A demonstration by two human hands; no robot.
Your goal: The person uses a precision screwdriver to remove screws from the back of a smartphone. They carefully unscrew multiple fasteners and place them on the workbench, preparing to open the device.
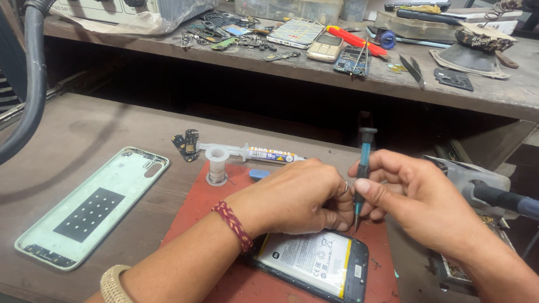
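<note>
Two hands meet over the opened phone (312, 264), which lies back-up with its white battery showing on a red mat (220, 295) near the front of the desk (72, 136). We see the phone's upper end sitting directly beneath both hands, its lower end free toward us. Our right hand (419, 202) has its grip closed on a slim screwdriver (364, 172) with a teal shaft and black cap, thumb and fingertips pinching it upright; the tip points down at the phone's top edge, though we cannot tell if it actually touches a screw. Our left hand (298, 198) curls shut on the phone's upper left corner, pressing it down, a ring on one finger beside the driver.

Left of the mat, the pale green back cover (95, 205) lies well apart. Behind the hands sit a small solder spool (216, 164), a flux syringe (263, 153) and a dark circuit piece (186, 144). A blue-handled tool (522, 205) rests just right of our right wrist, crowding that side. A raised shelf (327, 73) of parts overhangs the rear.
</note>
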